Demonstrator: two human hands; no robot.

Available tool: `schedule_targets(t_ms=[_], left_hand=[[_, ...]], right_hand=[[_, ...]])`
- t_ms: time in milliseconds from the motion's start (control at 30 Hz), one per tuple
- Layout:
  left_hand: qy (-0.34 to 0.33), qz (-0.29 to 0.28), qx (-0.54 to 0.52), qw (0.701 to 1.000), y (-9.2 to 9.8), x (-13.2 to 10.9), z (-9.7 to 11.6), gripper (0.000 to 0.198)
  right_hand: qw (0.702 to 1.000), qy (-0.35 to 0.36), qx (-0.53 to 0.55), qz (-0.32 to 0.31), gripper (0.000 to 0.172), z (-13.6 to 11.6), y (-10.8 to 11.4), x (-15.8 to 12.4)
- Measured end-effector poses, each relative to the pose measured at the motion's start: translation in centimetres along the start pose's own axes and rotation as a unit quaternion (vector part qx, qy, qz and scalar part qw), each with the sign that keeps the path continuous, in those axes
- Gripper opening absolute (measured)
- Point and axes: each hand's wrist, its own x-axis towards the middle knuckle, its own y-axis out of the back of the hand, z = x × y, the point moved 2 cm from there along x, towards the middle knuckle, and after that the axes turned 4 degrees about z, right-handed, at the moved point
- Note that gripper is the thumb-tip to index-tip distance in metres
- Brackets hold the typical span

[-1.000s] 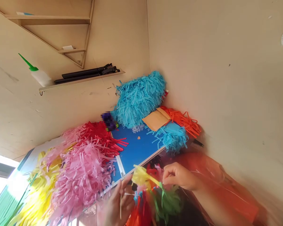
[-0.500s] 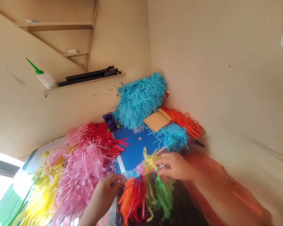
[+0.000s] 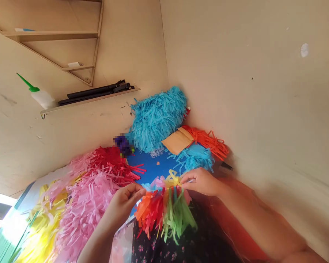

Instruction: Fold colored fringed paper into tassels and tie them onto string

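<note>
A multicoloured tissue-paper tassel garland (image 3: pixel 164 210) is stretched between my two hands above my lap, its orange, red and green strips hanging down. Blue, pink and yellow tufts stick up along its top edge. My left hand (image 3: pixel 127 201) pinches the garland's left end by the light blue and orange paper. At the right end, beside the yellow tuft, my right hand (image 3: pixel 201 181) is closed on the garland with thumb and fingertips. A small whitish piece shows between those fingers; I cannot make out what it is.
Pink fringe (image 3: pixel 84 204), red fringe (image 3: pixel 109 160) and yellow fringe (image 3: pixel 41 226) lie on the left. Blue fringe (image 3: pixel 159 117) is heaped in the corner, near a brown envelope (image 3: pixel 178 140) and orange strips (image 3: pixel 208 140). A wall shelf (image 3: pixel 90 104) holds a glue bottle (image 3: pixel 42 98) and black tools.
Both hands have risen slightly with the garland and moved a little left in view. The strips hang closer together, and the right fingers have closed in at the yellow tuft.
</note>
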Motion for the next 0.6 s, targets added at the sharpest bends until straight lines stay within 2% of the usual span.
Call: schedule_targets(t_ms=[133,200,267,300,367,467,533,600], left_hand=[[-0.015,0.001,-0.010,1.000,0.0,-0.3,0.8,0.050],[-0.008,0.002,-0.018,1.000,-0.2,0.0,0.8,0.051],[-0.006,0.016,0.001,1.000,-0.7,0.6,0.8,0.052],[-0.010,0.024,0.022,0.999,-1.1,1.0,1.0,0.052],[-0.028,0.042,0.075,0.996,-2.6,1.9,1.5,0.051],[-0.062,0.055,0.148,0.986,-6.0,2.4,2.9,0.040],[-0.092,0.041,0.209,0.973,-8.6,2.1,3.9,0.030],[-0.109,0.019,0.272,0.956,-10.9,1.3,4.4,0.027]], right_hand=[[0.999,0.012,-0.028,-0.010,0.014,-0.3,0.9,-0.3],[0.997,0.015,-0.078,0.023,0.012,-0.4,1.4,-0.3],[0.992,0.008,-0.101,0.076,0.021,-0.5,1.7,-0.3],[0.994,-0.011,-0.058,0.088,0.029,-0.4,1.6,-0.2],[0.987,-0.081,0.125,0.067,0.038,-0.1,0.6,-0.2],[0.914,-0.176,0.365,0.012,0.039,0.2,-2.3,-0.3],[0.870,-0.210,0.446,0.020,0.040,0.5,-4.1,-0.5],[0.807,-0.249,0.535,0.037,0.037,1.0,-5.5,-0.8]])
